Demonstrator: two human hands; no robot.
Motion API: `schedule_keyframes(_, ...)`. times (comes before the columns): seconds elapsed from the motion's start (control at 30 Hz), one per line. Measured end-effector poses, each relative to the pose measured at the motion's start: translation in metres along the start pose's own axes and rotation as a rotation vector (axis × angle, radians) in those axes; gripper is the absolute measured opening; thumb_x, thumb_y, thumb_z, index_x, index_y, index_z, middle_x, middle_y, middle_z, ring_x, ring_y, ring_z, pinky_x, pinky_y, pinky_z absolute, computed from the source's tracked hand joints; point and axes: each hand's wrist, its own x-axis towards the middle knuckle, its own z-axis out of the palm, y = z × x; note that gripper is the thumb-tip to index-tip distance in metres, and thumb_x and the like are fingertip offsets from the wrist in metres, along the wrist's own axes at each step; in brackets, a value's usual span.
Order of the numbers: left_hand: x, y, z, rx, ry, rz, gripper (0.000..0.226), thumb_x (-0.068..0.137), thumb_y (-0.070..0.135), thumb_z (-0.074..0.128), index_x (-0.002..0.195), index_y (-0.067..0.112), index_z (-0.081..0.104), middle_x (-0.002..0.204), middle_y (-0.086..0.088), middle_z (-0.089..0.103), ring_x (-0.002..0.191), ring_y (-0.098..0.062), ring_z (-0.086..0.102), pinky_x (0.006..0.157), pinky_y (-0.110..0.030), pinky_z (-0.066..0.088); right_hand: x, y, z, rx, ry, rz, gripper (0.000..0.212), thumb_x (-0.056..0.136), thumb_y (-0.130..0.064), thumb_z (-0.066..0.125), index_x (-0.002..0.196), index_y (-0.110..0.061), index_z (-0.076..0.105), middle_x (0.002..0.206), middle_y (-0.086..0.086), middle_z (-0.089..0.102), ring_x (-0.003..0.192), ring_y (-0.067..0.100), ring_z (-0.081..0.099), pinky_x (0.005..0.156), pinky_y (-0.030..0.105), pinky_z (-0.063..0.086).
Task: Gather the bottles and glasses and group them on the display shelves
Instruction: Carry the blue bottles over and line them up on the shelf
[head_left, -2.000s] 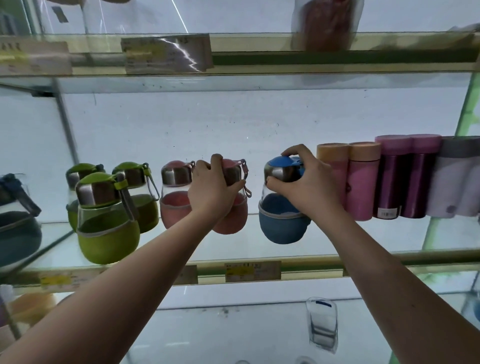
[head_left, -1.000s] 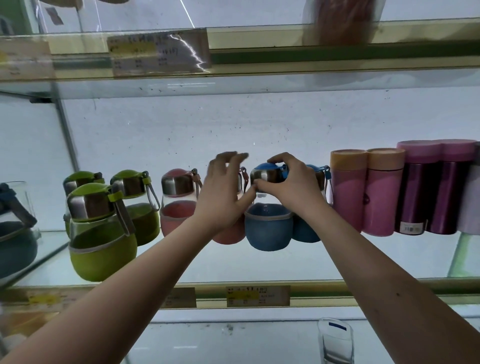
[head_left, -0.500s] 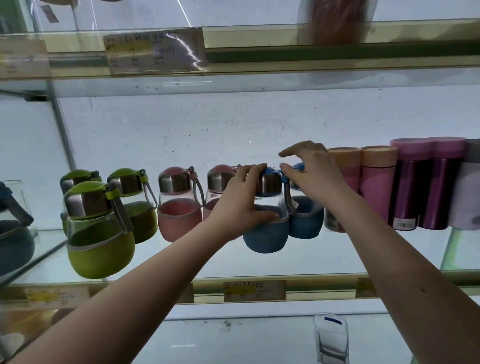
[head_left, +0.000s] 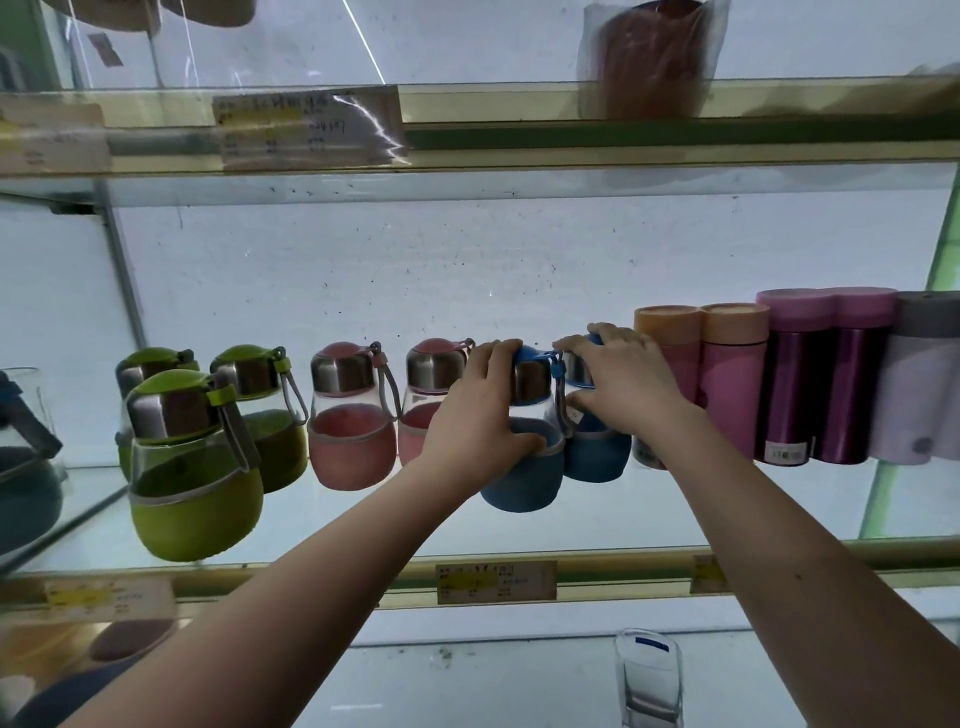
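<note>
Left hand (head_left: 478, 415) grips the front blue bottle (head_left: 527, 480), right hand (head_left: 623, 384) clasps the rear blue bottle (head_left: 597, 460); glass, likely fragile, best held at the sleeved base

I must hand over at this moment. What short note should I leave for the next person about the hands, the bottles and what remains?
Left hand: grips the front blue bottle on the middle shelf.
Right hand: holds the rear blue bottle by its top.
Done: green bottles and pink bottles stand grouped by colour; tall tumblers line the right.
To do: settle the two blue bottles together; a glass stands alone on the lower shelf.
</note>
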Motion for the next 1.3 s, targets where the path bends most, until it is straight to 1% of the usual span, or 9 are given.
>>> schedule_keyframes(0.23,0.000,0.004,0.005,0.062,0.015,-0.044,0.088,0.070,0.030,0.077,0.141,0.023,0.025,0.143,0.001,0.029,0.118,-0.026,0.046,0.079,-0.043,0.052,-0.002,0.005,-0.003,0.088,0.065,0.005,0.052,0.082,-0.026,0.066,0.130,-0.032,0.047,0.135,0.003,0.044,0.127,0.024,0.038,0.104,0.034,0.023)
schedule_keyframes(0.33,0.003,0.009,0.009,0.100,0.032,-0.067,0.086,0.071,0.031,0.075,0.141,0.022,0.025,0.142,0.000,0.030,0.115,-0.030,0.047,0.079,-0.041,0.051,-0.005,0.011,-0.007,0.134,0.092,-0.005,0.047,0.081,-0.020,0.067,0.125,-0.029,0.053,0.129,0.003,0.050,0.121,0.024,0.043,0.100,0.033,0.029)
schedule_keyframes(0.57,0.011,0.018,0.015,0.181,0.056,-0.130,0.085,0.073,0.036,0.073,0.140,0.017,0.025,0.137,-0.004,0.034,0.110,-0.033,0.049,0.075,-0.036,0.045,-0.002,0.013,-0.009,0.174,0.076,-0.023,0.046,0.082,-0.012,0.065,0.125,-0.026,0.056,0.125,0.005,0.049,0.118,0.025,0.042,0.096,0.034,0.038)
schedule_keyframes(0.73,0.012,0.018,0.015,0.181,0.046,-0.130,0.084,0.073,0.036,0.074,0.140,0.018,0.025,0.137,-0.004,0.034,0.109,-0.033,0.048,0.072,-0.034,0.042,-0.001,0.013,-0.010,0.163,0.073,-0.026,0.047,0.082,-0.013,0.066,0.126,-0.026,0.057,0.123,0.006,0.050,0.117,0.026,0.043,0.097,0.034,0.038)
schedule_keyframes(0.87,0.006,0.017,0.017,0.191,0.060,-0.117,0.080,0.075,0.034,0.072,0.138,0.021,0.025,0.138,-0.001,0.031,0.110,-0.032,0.047,0.065,-0.033,0.041,-0.003,0.011,-0.014,0.142,0.068,-0.051,0.047,0.082,-0.016,0.066,0.126,-0.028,0.057,0.121,0.005,0.049,0.116,0.025,0.040,0.097,0.033,0.035)
schedule_keyframes(1.0,0.000,0.014,0.019,0.207,0.085,-0.098,0.082,0.076,0.035,0.071,0.141,0.024,0.022,0.144,0.000,0.027,0.117,-0.032,0.044,0.067,-0.034,0.048,-0.007,0.005,-0.020,0.126,0.086,-0.072,0.048,0.081,-0.015,0.066,0.125,-0.029,0.058,0.120,0.005,0.047,0.115,0.025,0.038,0.098,0.035,0.035)
schedule_keyframes(1.07,0.000,0.013,0.019,0.206,0.087,-0.104,0.083,0.077,0.035,0.071,0.141,0.025,0.021,0.145,0.000,0.026,0.117,-0.032,0.044,0.066,-0.033,0.046,-0.009,0.004,-0.024,0.129,0.084,-0.078,0.048,0.081,-0.015,0.066,0.125,-0.030,0.059,0.119,0.006,0.048,0.114,0.025,0.038,0.098,0.037,0.035)
schedule_keyframes(1.2,0.002,0.014,0.022,0.202,0.096,-0.116,0.083,0.076,0.036,0.072,0.142,0.023,0.022,0.144,0.000,0.027,0.116,-0.030,0.044,0.063,-0.030,0.040,-0.012,0.008,-0.030,0.130,0.024,-0.079,0.046,0.081,-0.018,0.069,0.125,-0.029,0.059,0.118,0.007,0.050,0.115,0.025,0.039,0.096,0.033,0.034)
schedule_keyframes(1.3,0.007,0.015,0.025,0.208,0.098,-0.125,0.082,0.076,0.035,0.071,0.142,0.022,0.023,0.143,-0.001,0.028,0.115,-0.031,0.044,0.064,-0.030,0.039,-0.013,0.012,-0.027,0.193,0.013,-0.064,0.047,0.080,-0.014,0.070,0.124,-0.027,0.061,0.118,0.007,0.050,0.116,0.025,0.039,0.093,0.031,0.034)
